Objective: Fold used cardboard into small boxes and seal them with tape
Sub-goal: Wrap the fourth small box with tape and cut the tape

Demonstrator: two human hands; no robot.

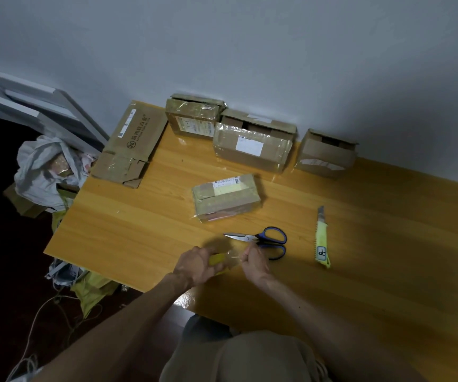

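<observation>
My left hand (199, 264) grips a roll of clear tape (217, 260) with a yellow core, low over the wooden table (139, 230). My right hand (252, 261) pinches the loose end of the tape just right of the roll. A small taped cardboard box (226, 197) with a label lies in the middle of the table, beyond both hands. Blue-handled scissors (263, 239) lie closed just behind my right hand.
A yellow utility knife (322, 241) lies to the right. Three taped boxes (252, 146) stand along the wall, and a flattened carton (131, 146) lies at the back left corner. Bags and cardboard scraps (46, 172) crowd the floor left of the table.
</observation>
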